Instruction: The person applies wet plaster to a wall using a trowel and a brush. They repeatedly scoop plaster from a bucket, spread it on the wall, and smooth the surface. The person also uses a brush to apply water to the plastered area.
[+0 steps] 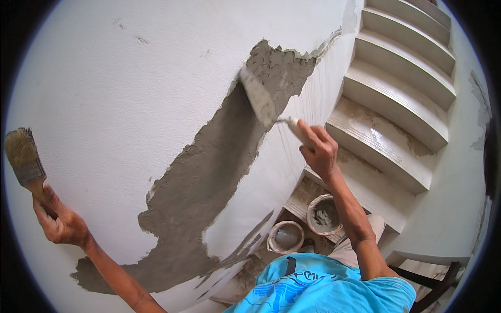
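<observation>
My right hand [322, 150] is closed around the pale handle of a plastering trowel [258, 99]. Its long, mortar-smeared blade lies against the upper part of a grey mortar patch [209, 172] on the white wall. Below the blade the patch looks smooth; above it, toward the top end, the surface is rougher and lumpy. Out at the far left, my left hand [61, 221] grips a wide paintbrush [25, 156] by its wooden handle, bristles up and caked with grey. The brush is apart from the patch.
Stone-like stairs [386, 120] climb at the right, with grey smears on some treads. By my feet stand a bucket of mortar [324, 215] and a bucket of murky liquid [286, 237]. A dark chair-like frame [438, 284] is at the lower right. The white wall [115, 104] fills the left.
</observation>
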`<act>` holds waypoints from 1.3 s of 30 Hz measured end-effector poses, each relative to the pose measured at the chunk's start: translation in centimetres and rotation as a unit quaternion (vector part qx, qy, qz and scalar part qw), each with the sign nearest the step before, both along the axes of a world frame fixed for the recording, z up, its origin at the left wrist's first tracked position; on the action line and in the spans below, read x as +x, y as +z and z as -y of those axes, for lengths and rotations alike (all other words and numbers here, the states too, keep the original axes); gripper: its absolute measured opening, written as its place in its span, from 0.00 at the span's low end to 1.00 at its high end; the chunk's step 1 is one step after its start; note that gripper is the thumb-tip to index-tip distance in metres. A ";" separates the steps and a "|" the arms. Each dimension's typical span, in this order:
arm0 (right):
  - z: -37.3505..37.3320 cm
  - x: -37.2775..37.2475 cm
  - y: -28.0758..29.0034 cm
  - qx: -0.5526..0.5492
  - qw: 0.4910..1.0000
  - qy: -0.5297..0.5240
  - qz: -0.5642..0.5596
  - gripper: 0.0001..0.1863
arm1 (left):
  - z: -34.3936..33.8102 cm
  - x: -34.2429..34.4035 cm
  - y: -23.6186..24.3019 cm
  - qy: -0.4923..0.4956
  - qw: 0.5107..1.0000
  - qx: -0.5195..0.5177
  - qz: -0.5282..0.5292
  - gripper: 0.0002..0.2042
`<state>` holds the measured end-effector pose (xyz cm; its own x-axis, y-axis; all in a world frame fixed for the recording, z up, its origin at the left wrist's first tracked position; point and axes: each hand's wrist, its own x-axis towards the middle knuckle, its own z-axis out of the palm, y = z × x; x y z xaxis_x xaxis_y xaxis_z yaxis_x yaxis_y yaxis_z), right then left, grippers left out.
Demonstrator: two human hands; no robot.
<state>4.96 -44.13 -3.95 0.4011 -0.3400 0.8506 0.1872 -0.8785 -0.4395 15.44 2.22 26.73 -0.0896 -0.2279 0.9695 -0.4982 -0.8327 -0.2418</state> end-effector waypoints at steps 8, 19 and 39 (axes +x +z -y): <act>-1.2 -3.3 -1.8 0.155 0.985 0.069 -0.039 0.41 | 1.0 -0.7 0.1 0.029 1.000 -0.008 0.007 0.14; 2.2 2.4 -2.4 0.276 0.959 -0.041 0.051 0.37 | 0.5 -0.2 0.2 0.024 0.999 -0.002 0.021 0.15; 1.5 0.9 -1.7 0.154 0.988 0.014 -0.015 0.40 | -1.5 0.6 0.5 0.052 0.998 0.016 0.035 0.19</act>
